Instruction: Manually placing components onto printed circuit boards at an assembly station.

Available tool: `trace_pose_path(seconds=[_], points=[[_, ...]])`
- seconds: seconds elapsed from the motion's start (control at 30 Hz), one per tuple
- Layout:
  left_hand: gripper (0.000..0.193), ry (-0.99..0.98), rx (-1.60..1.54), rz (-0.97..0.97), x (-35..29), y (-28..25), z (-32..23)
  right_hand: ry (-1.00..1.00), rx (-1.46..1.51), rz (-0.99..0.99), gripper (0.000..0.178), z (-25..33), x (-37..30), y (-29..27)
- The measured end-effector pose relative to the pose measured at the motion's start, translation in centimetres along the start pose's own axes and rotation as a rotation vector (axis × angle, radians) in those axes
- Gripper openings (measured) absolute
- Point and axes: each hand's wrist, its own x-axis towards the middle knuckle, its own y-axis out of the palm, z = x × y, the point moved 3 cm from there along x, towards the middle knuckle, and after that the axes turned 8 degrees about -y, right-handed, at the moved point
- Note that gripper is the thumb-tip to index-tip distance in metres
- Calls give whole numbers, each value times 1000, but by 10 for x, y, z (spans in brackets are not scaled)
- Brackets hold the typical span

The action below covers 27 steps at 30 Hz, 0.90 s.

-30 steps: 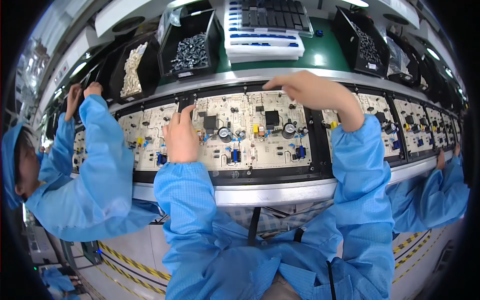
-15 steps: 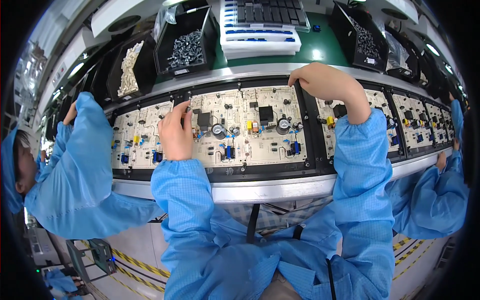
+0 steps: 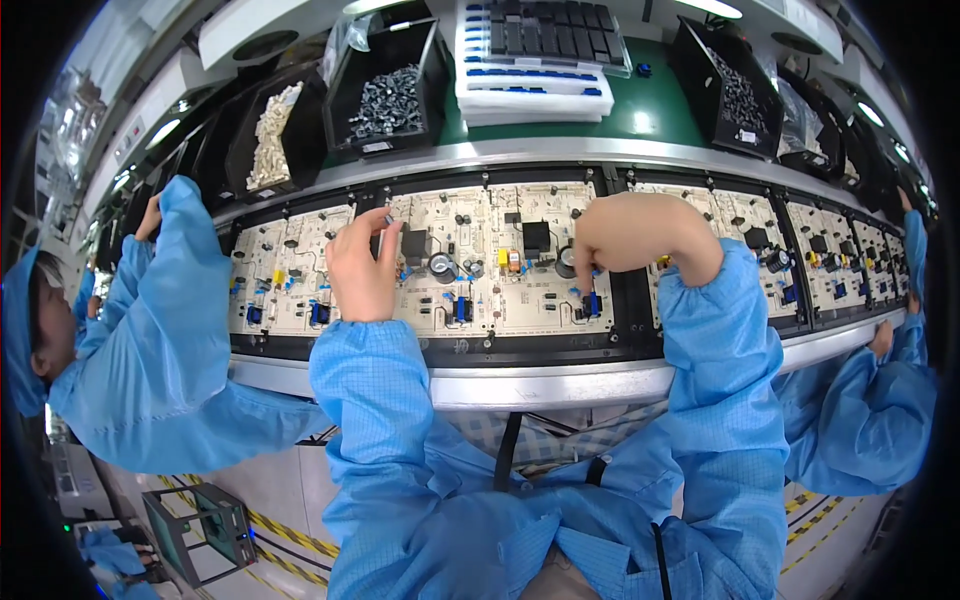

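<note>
My left hand (image 3: 362, 268) is over the left part of a cream circuit board (image 3: 470, 300) in a black frame. Its fingers are bent, and a tiny greyish thing shows at the fingertips, too small to name. My right hand (image 3: 650, 235) arches over the board's right edge, its index finger pointing down and touching a blue component (image 3: 593, 304) near the lower right corner. The other fingers are partly hidden behind the hand. Black block-shaped parts, such as a black relay-like block (image 3: 537, 236), and a round capacitor (image 3: 441, 266) stand on the board between my hands.
Framed boards continue left and right along a metal rail (image 3: 540, 388). Behind stand a black bin of metal parts (image 3: 390, 105), a bin of white parts (image 3: 271, 140), white foam trays (image 3: 535, 105) and another dark bin (image 3: 735, 95). Co-workers in blue sleeves (image 3: 150, 350) work on both sides.
My right hand has moved down from the board's far edge to the blue component at the lower right. My left hand has stayed over the left part, with its fingertips slightly shifted.
</note>
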Motion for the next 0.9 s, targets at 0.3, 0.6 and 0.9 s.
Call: trace_pose_path(seconds=[0.3, 0.6, 0.9], points=[[17, 37, -44, 86, -54, -43, -14, 243, 66, -93, 27, -2, -25, 0], [17, -126, -29, -82, -105, -61, 31, 49, -301, -577, 59, 67, 54, 45], [22, -150, 37, -30, -102, -45, 26, 49, -476, -607, 49, 132, 86, 69]])
